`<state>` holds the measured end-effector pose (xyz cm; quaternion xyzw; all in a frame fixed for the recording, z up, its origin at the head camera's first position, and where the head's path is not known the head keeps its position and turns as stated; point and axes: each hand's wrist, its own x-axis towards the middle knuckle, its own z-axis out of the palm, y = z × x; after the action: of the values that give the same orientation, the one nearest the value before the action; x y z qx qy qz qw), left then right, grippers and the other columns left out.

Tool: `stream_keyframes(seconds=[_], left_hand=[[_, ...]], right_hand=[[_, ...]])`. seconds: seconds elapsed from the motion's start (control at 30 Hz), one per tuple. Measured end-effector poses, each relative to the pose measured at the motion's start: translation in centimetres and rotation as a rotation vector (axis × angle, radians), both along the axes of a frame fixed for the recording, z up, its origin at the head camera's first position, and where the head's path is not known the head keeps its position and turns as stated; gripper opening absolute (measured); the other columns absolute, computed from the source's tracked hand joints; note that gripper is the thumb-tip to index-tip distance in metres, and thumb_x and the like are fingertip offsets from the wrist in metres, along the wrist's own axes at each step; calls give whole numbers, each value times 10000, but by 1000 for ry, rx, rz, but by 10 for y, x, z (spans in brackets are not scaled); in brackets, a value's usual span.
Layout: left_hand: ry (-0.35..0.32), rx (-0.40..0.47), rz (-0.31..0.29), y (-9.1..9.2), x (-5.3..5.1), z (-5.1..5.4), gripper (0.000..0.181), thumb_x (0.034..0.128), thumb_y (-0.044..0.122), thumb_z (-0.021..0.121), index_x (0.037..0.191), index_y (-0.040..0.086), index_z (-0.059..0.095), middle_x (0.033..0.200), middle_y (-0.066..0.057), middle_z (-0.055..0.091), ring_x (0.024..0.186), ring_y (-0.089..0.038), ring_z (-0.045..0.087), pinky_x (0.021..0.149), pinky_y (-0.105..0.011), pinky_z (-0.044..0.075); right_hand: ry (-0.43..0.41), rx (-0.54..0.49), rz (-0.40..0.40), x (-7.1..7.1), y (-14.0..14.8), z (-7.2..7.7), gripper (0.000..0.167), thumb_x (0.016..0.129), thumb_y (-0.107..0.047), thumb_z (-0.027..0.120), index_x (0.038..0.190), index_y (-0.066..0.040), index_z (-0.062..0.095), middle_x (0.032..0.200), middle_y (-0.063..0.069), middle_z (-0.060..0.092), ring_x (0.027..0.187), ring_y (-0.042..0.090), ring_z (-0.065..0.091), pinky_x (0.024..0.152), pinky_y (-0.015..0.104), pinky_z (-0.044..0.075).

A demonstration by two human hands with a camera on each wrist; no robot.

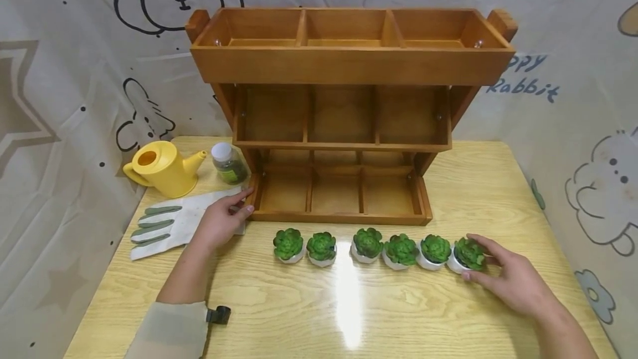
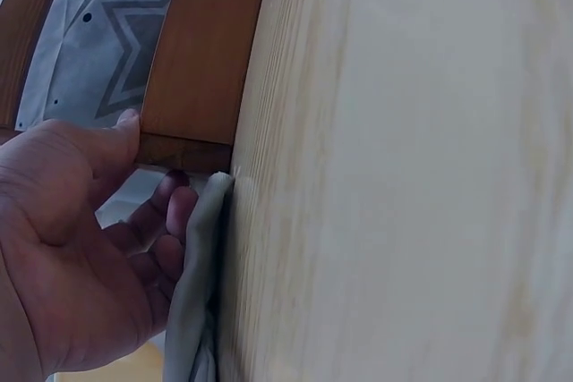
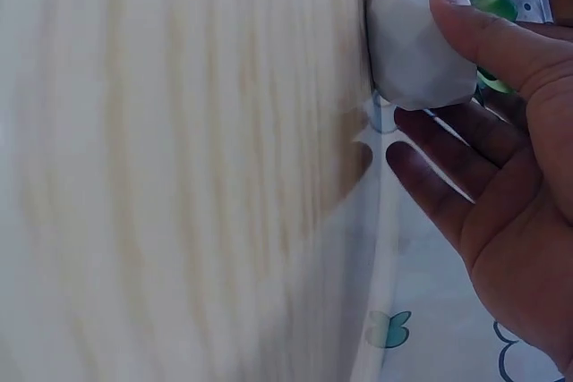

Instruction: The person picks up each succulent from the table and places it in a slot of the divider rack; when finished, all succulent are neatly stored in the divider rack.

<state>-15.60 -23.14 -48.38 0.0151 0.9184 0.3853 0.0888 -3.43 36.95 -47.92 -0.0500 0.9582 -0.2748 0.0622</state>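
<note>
Your right grip (image 1: 515, 281) is pinched on the end plant (image 1: 468, 255), thumb against its white pot (image 3: 421, 42). That plant stands on the desk (image 1: 279, 314), rightmost in a row with five other plants (image 1: 400, 250), in front of the wooden shelf (image 1: 349, 65). Your left grip (image 1: 219, 220) holds the left front corner of the bottom tray (image 1: 339, 218). Just beside it lies a glove (image 1: 184, 220); behind the glove: yellow watering can (image 1: 169, 175), white-lidded jar (image 1: 231, 166).
</note>
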Motion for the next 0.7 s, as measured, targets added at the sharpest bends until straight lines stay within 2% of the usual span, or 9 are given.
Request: stream_keyframes(seconds=[0.2, 0.37, 0.47, 0.57, 0.67, 0.7], left_hand=[[-21, 12, 19, 1, 3, 1, 523, 1059, 370, 615, 1555, 239, 514, 1271, -124, 638, 1133, -303, 618, 970, -522, 478], [-21, -1, 19, 2, 1, 3, 518, 1062, 368, 610, 1553, 231, 518, 1259, -124, 633, 1125, -301, 613, 950, -511, 482], [-24, -3, 21, 1, 1, 2, 515, 1065, 362, 608, 1553, 226, 517, 1254, -122, 631, 1123, -299, 612, 947, -506, 483], [-22, 5, 18, 1, 1, 0, 515, 1065, 355, 608, 1554, 218, 517, 1252, -124, 629, 1121, -298, 612, 951, -505, 484], [-21, 12, 19, 1, 0, -1, 513, 1064, 347, 612, 1551, 213, 520, 1243, -125, 628, 1112, -297, 615, 947, -500, 487], [-21, 14, 20, 1, 0, -1, 513, 1064, 347, 613, 1551, 212, 521, 1241, -125, 627, 1109, -296, 615, 944, -498, 488]], right_hand=[[8, -3, -5, -2, 2, 3, 864, 854, -459, 850, 1540, -93, 474, 1398, 334, 563, 1122, 563, 629, 916, 732, 450], [34, -21, -15, -5, 2, 9, 849, 855, -413, 862, 1533, -78, 478, 1415, 315, 560, 1128, 569, 623, 915, 748, 432], [51, -38, -24, -6, 1, 13, 830, 855, -378, 871, 1527, -78, 486, 1408, 314, 567, 1119, 559, 634, 925, 694, 463], [81, -67, -22, -8, 2, 17, 806, 851, -321, 883, 1518, -80, 499, 1405, 314, 569, 1115, 552, 641, 939, 367, 556], [119, -110, -8, -12, 1, 20, 787, 844, -253, 894, 1507, -75, 511, 1398, 314, 571, 1145, 512, 636, 885, 70, 451], [131, -121, -4, -13, 1, 21, 782, 840, -238, 897, 1504, -77, 516, 1391, 310, 576, 1178, 411, 654, 881, 16, 393]])
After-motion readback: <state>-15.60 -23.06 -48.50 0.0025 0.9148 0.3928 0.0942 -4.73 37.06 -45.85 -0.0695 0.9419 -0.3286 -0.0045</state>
